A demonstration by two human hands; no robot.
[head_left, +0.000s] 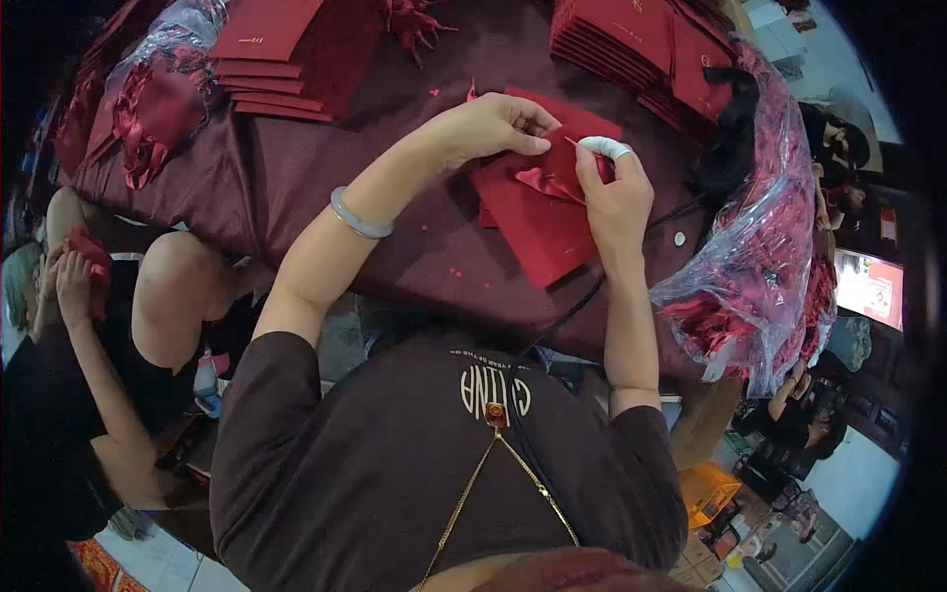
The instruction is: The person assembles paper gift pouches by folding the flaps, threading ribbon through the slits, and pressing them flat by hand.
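Several flat red paper bags or envelopes [545, 242] lie overlapping on the dark red cloth before me. A shiny red ribbon [545, 183] runs across the top one. My right hand [614, 192], a white wrap on its index finger, pinches a thin end of the ribbon between thumb and index finger. Just left of it, my left hand [501, 128] hovers over the upper edge of the red paper. Its fingers are half curled, thumb and index finger apart, and I see nothing between them. A pale bangle [357, 215] circles the left wrist.
Stacks of red folders [266, 74] stand at the back left, and more red stacks [631, 49] at the back right. A clear plastic bag of red ribbons [740, 286] hangs over the table's right edge. A person [89, 385] sits at the left, holding something red.
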